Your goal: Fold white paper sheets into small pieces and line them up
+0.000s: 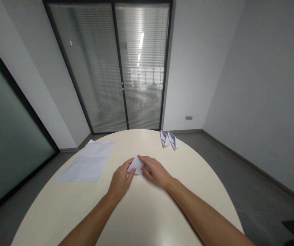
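A small piece of white folded paper point(137, 164), roughly triangular with its peak pointing away from me, is held between both hands near the middle of the table. My left hand point(120, 178) grips its left side, the thumb on the near face and the fingers behind. On the right side, my right hand point(156, 171) pinches the paper, its index finger at the top point and its thumb by the lower right edge. Part of the paper's edges is covered by my fingers.
Two folded white paper pieces point(173, 140) stand side by side at the table's far right edge. Large creased white sheets point(93, 162) lie flat at the left. The round cream table point(188, 191) faces a glass partition with blinds point(98, 75).
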Motion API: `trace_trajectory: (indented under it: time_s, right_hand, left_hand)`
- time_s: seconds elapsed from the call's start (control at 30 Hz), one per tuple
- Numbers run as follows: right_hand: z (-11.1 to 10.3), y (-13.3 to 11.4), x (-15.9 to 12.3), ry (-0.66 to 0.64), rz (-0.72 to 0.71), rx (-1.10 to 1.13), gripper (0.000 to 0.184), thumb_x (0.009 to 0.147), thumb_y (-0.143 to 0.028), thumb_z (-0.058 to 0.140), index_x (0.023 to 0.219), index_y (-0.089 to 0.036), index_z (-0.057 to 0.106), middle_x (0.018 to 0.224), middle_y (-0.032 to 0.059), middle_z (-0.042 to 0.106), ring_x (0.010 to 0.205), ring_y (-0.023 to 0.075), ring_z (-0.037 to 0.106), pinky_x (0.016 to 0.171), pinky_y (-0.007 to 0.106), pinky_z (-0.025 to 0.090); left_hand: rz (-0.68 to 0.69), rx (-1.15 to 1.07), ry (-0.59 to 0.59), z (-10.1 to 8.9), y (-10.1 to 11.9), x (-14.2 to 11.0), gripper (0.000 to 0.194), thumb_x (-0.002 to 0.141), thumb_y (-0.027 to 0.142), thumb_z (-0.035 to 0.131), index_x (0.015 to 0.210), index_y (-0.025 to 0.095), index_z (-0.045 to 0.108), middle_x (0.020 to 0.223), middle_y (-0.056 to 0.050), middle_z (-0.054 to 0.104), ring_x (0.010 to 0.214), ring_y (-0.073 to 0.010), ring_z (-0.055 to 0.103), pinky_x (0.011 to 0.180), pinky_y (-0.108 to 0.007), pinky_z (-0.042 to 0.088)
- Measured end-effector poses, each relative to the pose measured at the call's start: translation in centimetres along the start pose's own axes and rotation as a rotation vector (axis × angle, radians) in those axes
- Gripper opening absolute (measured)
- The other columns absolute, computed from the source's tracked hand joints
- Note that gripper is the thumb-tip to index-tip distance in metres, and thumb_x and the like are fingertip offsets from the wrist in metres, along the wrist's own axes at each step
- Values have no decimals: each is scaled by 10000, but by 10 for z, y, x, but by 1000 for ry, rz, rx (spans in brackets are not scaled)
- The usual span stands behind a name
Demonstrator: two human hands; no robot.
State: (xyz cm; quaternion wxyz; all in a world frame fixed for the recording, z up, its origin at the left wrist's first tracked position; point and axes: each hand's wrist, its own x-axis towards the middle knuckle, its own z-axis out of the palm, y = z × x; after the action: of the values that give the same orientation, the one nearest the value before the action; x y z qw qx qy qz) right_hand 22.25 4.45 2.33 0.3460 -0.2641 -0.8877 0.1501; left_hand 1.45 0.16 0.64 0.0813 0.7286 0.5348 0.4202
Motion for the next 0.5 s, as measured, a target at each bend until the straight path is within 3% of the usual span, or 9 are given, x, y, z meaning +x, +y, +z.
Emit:
trace_trajectory:
  time_s: [0.23,0.5]
  right_hand:
    - [-4,-6,4,109,9,-91,288,1003,-258,505,1271,-236,607,1139,89,713,1032,235,639,927,409,481]
    - [-6,-9,4,158,31,-31,209,1014,-342,509,1054,-235,684,989,69,730,963,214,641,879,369,502]
  left_hand:
    - [66,204,39,-7,6,0,228,988,332,491,1116,232,651,998,-44,765,871,-214,720,797,-324,542]
    - [118,92,46,-8,9,1,197,984,309,496,1036,238,672,1037,-34,745,989,-194,688,903,-326,522]
